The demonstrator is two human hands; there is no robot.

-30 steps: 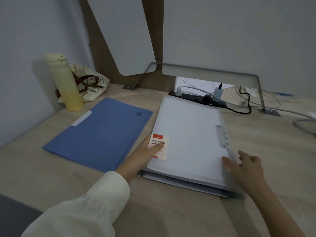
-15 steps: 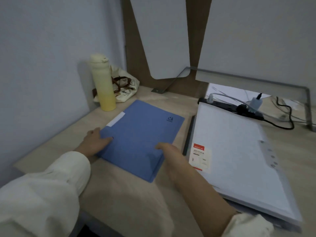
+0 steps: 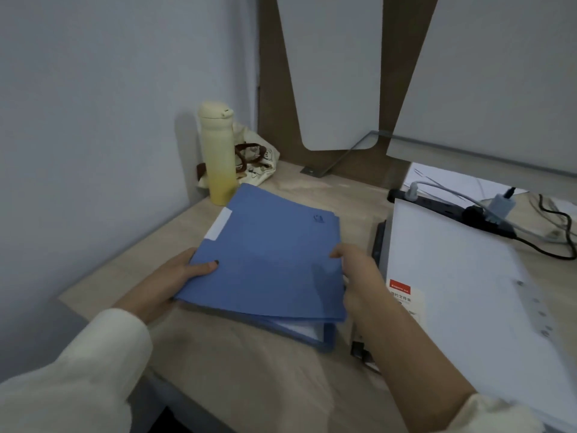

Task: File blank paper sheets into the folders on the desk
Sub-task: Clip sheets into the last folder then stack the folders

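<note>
Blue folder (image 3: 268, 260) | between left hand (image 3: 168, 282), right hand (image 3: 359, 276) | cover possibly raised

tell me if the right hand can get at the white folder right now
Probably yes: the white folder lies just beside the right hand, nothing between them, but that hand grips the edge of the blue folder and must let go first.

Checking my feed: pale yellow bottle (image 3: 218, 157) standing upright at 10 o'clock, printed cloth bag (image 3: 262, 164) slumped just behind it. Black power strip (image 3: 437, 205) with plugs and cables at 3 o'clock.
</note>
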